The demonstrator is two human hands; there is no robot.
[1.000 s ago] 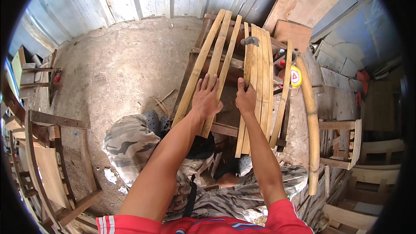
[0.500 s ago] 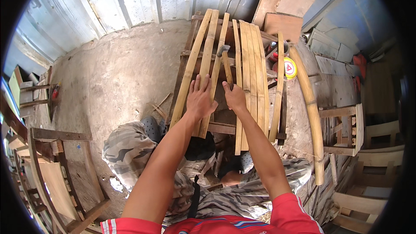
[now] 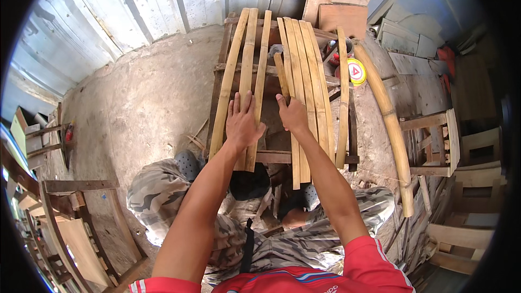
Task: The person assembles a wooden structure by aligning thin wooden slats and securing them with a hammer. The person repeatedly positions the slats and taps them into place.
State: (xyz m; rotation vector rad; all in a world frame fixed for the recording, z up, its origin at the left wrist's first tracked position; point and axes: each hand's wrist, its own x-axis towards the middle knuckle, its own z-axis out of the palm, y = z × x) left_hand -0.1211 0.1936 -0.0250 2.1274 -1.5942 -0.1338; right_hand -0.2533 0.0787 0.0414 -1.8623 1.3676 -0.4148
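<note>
My left hand (image 3: 243,125) lies flat, fingers stretched forward, on the left group of bamboo slats (image 3: 248,59). My right hand (image 3: 293,115) is closed round the wooden handle of a hammer (image 3: 281,76), thumb along the handle. The hammer points away from me over the gap between the left slats and a second group of bamboo slats (image 3: 305,70). Its head is smeared by motion. The slats lie lengthwise across a dark wooden frame (image 3: 274,157). Another single bamboo slat (image 3: 343,97) lies farther right on the frame.
Right of the frame, a thick bamboo pole (image 3: 386,111) lies on the floor near a round yellow-rimmed can (image 3: 356,71). Wooden frames (image 3: 87,185) stand at the left, with more wooden pieces (image 3: 434,122) at the right. A corrugated metal wall (image 3: 163,0) rises behind.
The hammer's head has gone from clearly seen beside a left slat to a blur farther along the gap. My left hand stays flat on the slats. The whole view has shifted slightly.
</note>
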